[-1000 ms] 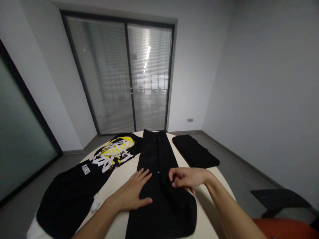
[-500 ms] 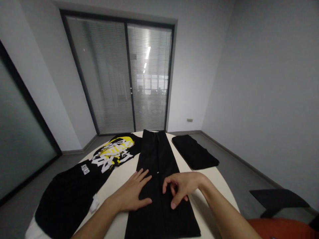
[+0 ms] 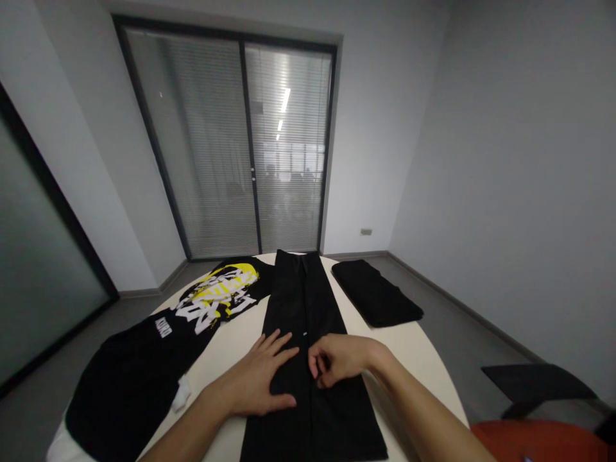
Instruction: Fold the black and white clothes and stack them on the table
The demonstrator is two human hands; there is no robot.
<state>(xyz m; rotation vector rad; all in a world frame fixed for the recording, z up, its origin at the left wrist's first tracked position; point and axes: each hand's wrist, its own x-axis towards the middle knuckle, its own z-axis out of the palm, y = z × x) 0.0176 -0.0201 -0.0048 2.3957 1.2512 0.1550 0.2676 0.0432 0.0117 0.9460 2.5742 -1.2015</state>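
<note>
A long black garment (image 3: 332,417) lies flat on the table, folded into a strip with a line down its middle and a small white mark on that line. My left hand (image 3: 262,378) rests flat on its left half, fingers spread and thumb out. On the right half, my right hand (image 3: 337,360) is curled, its thumb and fingertips closed together at the middle line on the fabric's edge. Little of the cloth between those fingertips can be made out.
Left on the round cream table (image 3: 231,350) lies a black garment with a yellow and white print (image 3: 216,295). A folded black cloth (image 3: 375,295) sits at the right edge. A chair with an orange seat (image 3: 534,443) stands at the lower right.
My right hand has moved left to the middle line, and its thumb and fingers have closed together. My left hand has shifted slightly, still flat on the garment.
</note>
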